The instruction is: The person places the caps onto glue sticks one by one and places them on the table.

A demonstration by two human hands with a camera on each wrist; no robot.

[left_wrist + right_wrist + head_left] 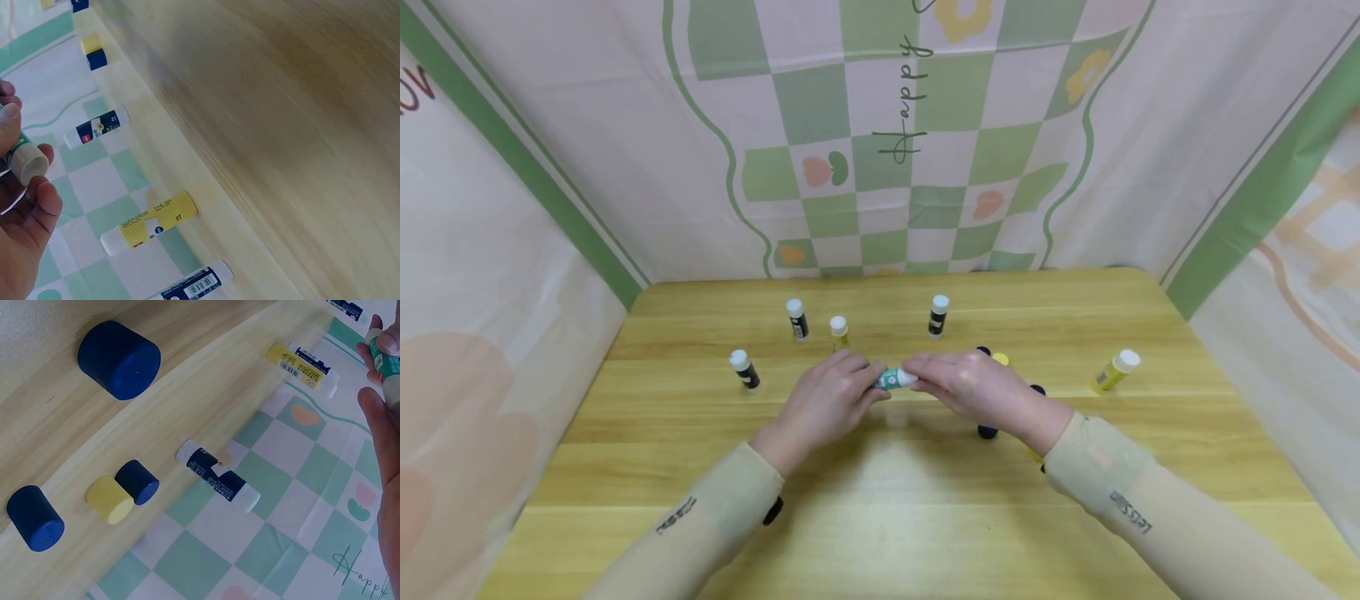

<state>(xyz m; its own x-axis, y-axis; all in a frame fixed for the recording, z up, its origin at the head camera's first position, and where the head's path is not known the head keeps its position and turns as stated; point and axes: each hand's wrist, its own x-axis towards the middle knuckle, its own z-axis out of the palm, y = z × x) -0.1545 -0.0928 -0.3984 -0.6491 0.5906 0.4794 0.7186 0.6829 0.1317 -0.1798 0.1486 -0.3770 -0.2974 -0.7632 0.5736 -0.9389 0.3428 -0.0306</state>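
Above the middle of the table, both hands hold a glue stick (893, 379) with a green label and a whitish end. My left hand (831, 392) grips its left part, fingers and thumb round the label. At the white right end my right hand (973, 385) pinches with fingertips and thumb. In the left wrist view the round pale end of the glue stick (30, 164) points out between the fingers. The right wrist view has its green barrel (380, 359) at the right edge, partly covered by fingers.
Dark-labelled glue sticks (937, 317) and yellow ones (1116, 372) stand upright around the hands on the wooden table (895, 533). Dark blue caps (119, 360) and a yellow cap (110, 500) stand by the right forearm, partly hidden in the head view. A patterned cloth (880, 200) hangs behind.
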